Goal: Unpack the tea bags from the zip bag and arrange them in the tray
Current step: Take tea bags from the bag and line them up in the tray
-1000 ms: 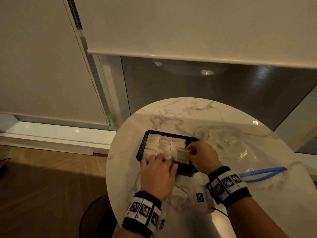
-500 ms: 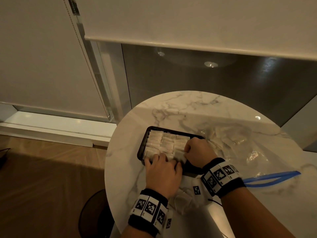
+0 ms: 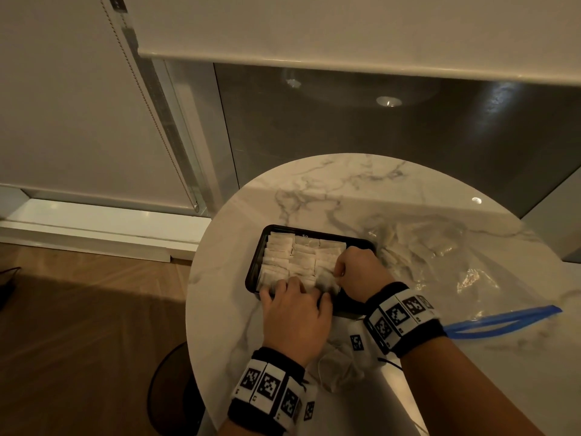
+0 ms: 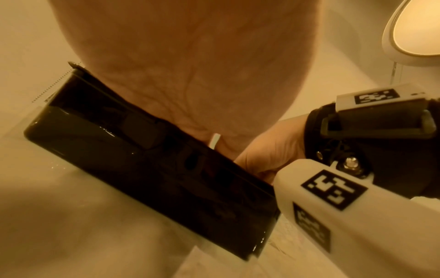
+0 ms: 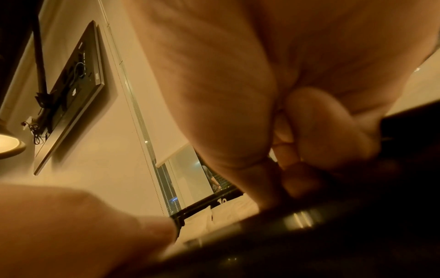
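The black tray sits mid-table, packed with rows of white tea bags. My left hand lies over the tray's near edge, fingers resting flat on the front row. My right hand reaches into the near right corner with fingers curled, pinching a tea bag down among the others. The clear zip bag with its blue zip lies to the right, tea bags still inside it. In the left wrist view my palm hides the fingers above the tray wall.
A few loose tea bags lie on the round marble table between my wrists. The table's edge curves close on the left, with a dark stool below it. A window and blind stand behind.
My right hand has carried its tea bag down into the tray's near right corner. The left hand stayed at the tray's front edge. The head view shifted slightly.
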Motion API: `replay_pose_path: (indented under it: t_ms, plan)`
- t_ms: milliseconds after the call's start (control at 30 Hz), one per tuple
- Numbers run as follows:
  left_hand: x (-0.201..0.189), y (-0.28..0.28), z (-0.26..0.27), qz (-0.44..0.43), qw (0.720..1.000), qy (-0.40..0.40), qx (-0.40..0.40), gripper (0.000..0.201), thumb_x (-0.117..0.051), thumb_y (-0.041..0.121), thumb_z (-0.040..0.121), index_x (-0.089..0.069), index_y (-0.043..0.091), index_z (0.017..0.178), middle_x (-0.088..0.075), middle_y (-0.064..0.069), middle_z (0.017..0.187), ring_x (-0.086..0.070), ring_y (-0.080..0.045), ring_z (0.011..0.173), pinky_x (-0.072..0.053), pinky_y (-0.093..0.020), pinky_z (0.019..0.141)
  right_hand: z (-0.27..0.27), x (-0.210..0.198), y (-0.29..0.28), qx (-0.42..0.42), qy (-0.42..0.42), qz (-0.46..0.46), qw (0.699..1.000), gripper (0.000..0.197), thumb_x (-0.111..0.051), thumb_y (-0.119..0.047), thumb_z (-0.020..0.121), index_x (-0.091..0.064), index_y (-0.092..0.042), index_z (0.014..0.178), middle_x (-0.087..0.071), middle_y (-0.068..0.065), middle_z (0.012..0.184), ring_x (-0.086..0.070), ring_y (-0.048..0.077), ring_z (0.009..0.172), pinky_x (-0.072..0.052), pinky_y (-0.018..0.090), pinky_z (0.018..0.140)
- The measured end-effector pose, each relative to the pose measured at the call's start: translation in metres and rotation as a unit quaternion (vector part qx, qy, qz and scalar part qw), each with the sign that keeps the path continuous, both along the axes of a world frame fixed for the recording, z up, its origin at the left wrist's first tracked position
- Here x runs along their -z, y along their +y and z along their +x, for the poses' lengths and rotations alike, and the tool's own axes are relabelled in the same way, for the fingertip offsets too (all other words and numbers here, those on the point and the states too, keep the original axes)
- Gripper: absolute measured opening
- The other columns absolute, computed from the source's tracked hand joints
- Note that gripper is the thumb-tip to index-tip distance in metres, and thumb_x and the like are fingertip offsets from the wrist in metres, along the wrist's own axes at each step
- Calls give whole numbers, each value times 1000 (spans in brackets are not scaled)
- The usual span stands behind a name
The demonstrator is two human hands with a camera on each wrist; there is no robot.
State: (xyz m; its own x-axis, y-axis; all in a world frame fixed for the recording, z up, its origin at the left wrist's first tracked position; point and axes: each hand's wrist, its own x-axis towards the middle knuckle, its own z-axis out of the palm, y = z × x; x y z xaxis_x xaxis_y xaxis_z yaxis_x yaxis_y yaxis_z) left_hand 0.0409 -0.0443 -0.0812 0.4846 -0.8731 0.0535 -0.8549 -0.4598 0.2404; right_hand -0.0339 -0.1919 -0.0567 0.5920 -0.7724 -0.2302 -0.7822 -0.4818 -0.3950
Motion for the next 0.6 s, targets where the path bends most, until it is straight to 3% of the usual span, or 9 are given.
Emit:
replay_pose_path:
  t_ms: [333, 500, 600]
  plan:
    - [-4, -1, -1, 7, 1000, 9, -6, 60, -17, 53, 94, -72, 32, 100, -61, 4, 103, -52, -18, 103, -27, -47, 100, 4, -1, 0, 11, -10, -1, 1000, 12, -65, -6, 87, -71, -10, 96, -69, 7, 103, -66, 21, 94, -57, 28, 81]
    - [-7, 0, 1, 23, 1000, 20, 5, 61, -12, 54, 94, -69, 34, 106, -58, 7, 108, -48, -14, 107, -25, -46, 103, 2, 3, -1, 25, -29, -13, 999, 18, -67, -8, 85, -66, -14, 102, -64, 6, 110, -63, 19, 97, -50, 21, 78]
    - [-10, 2, 3, 12, 999, 40, 12, 62, -12, 55, 92, -69, 34, 106, -56, 10, 107, -47, -11, 107, -24, -43, 104, -4, -7, 2, 49, -75, -27, 996, 16, -67, -9, 86, -67, -14, 101, -66, 5, 105, -63, 16, 90, -47, 19, 72]
